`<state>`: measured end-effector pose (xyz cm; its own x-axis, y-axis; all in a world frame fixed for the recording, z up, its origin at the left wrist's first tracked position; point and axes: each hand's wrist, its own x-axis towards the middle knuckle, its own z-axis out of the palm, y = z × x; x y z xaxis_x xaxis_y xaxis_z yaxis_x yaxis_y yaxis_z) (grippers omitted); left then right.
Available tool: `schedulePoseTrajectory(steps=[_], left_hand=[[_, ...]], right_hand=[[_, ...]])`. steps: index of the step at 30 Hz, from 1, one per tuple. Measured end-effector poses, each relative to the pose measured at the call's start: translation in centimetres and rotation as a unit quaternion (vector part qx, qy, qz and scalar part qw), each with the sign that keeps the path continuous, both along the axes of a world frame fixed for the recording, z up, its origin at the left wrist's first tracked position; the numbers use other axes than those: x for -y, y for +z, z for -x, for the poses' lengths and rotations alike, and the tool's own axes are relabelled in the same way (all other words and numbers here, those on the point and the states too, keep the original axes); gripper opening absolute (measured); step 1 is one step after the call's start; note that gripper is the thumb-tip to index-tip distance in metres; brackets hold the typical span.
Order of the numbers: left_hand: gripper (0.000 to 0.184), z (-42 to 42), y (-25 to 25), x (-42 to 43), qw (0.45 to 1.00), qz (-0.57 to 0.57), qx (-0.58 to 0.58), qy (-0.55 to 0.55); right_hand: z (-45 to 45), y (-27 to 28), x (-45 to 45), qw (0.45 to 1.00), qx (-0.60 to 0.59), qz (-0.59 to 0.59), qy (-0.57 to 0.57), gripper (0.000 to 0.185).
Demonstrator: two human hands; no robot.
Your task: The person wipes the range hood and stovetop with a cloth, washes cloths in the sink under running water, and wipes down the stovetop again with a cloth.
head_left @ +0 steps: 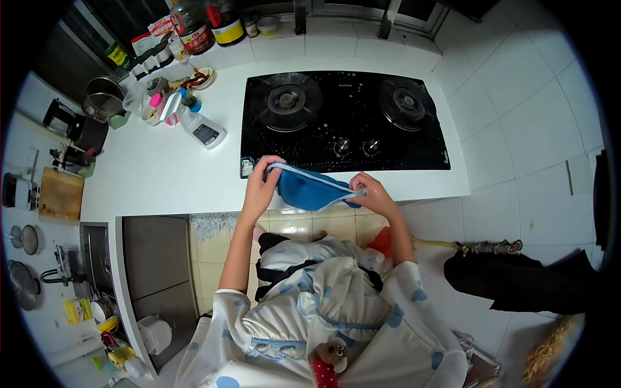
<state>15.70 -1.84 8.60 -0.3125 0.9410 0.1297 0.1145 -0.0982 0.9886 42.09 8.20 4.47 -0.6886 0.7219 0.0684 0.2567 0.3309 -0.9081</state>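
Observation:
A blue cloth (309, 189) with a pale edge is stretched between my two hands, just in front of the counter's front edge. My left hand (264, 180) pinches its left end, and my right hand (367, 192) grips the right end. Beyond the cloth lies a black glass gas stove (359, 116) with two burners and two knobs. Light spots, like droplets or foam, are scattered over its surface. A white spray bottle (197, 124) lies on the counter to the left of the stove.
The white counter (174, 181) runs left of the stove. Jars and a small bowl (204, 79) stand at its back left, below large sauce bottles (193, 29) on the ledge. A cutting board (61, 194) leans at far left. Dark fabric (517, 278) hangs at right.

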Motion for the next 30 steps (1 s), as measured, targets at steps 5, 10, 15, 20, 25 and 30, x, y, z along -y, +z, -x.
schedulePoseTrajectory(steps=[5,10,15,20,25,30], left_hand=[[0.015,1.8,2.4,-0.5,1.000,-0.011,-0.023,-0.006],[0.016,2.5,3.6,-0.7,0.998,-0.021,-0.026,0.049],[0.016,3.7,2.0,-1.2,0.997,-0.014,0.015,0.072],[0.016,4.7,2.9,-1.1,0.995,-0.033,-0.032,0.092],[0.017,5.7,3.3,1.5,0.999,0.002,-0.048,0.012],[0.019,5.0,1.0,5.2,0.986,0.116,-0.088,-0.080]], right_hand=[[0.8,2.5,-1.5,0.999,-0.015,0.013,-0.030,0.027],[2.0,5.4,-1.0,0.997,-0.042,0.012,0.060,0.037],[3.6,3.2,-2.0,0.993,-0.009,-0.037,0.112,0.017],[4.9,4.2,-3.5,0.999,-0.011,0.033,0.015,0.015],[3.9,5.4,-2.6,0.994,-0.081,-0.066,-0.012,0.012],[1.5,2.0,-0.9,0.996,-0.083,-0.012,0.008,0.014]])
